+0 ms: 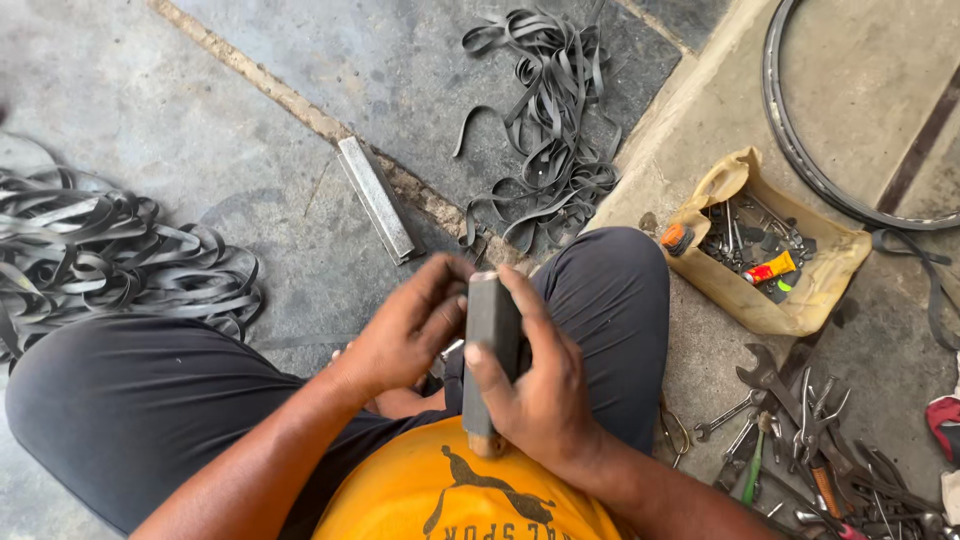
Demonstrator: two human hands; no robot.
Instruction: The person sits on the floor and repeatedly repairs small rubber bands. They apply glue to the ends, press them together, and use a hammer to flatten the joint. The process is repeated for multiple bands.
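I sit on the stone floor with my knees apart, in dark trousers and a yellow shirt. My right hand [540, 385] grips a dark grey rectangular block [490, 330] with a brownish lower end, held upright between my knees. My left hand [412, 325] curls against the block's left side near its top; whether it holds something small there is hidden by the fingers.
A flat metal bar [377, 198] lies on the floor ahead. Piles of black rubber strips lie at left [110, 255] and ahead [545, 130]. A tan bag of tools [765, 245], loose spanners and pliers [800, 420], and a bicycle rim [800, 140] are at right.
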